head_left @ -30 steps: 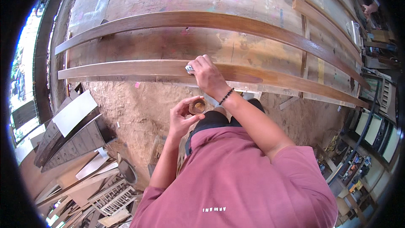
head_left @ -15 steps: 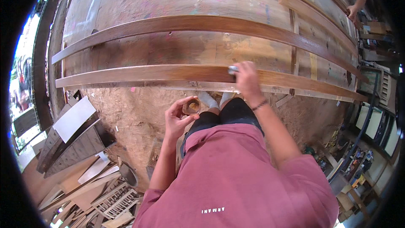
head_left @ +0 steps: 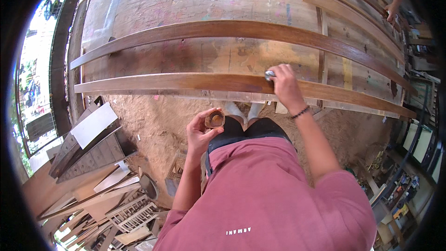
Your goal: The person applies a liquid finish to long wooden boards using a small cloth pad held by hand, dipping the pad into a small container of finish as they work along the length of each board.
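Observation:
My left hand (head_left: 199, 131) is wrapped around a small cup (head_left: 215, 119) with brown liquid inside, held in front of my thighs. My right hand (head_left: 287, 87) is closed on a paintbrush (head_left: 269, 75), of which mainly the silvery metal part shows; its bristles are mostly hidden. The brush is over the nearer long wooden board (head_left: 186, 81), right of its middle. Around the brush the wood looks darker and wetter than toward the left end. Beyond it lies a second long brown board (head_left: 218, 29), glossy along its right part.
A big paint-stained work table (head_left: 186, 4) carries the boards. At its far right are more boards (head_left: 344, 14) and another person's hand (head_left: 392, 11). Scrap wood (head_left: 93, 204) and a white sheet (head_left: 94, 124) lie at left on the dirt floor (head_left: 148, 116).
My right hand has moved slightly right along the nearer board with the paintbrush. The whole view has shifted a little; my left hand still holds the cup.

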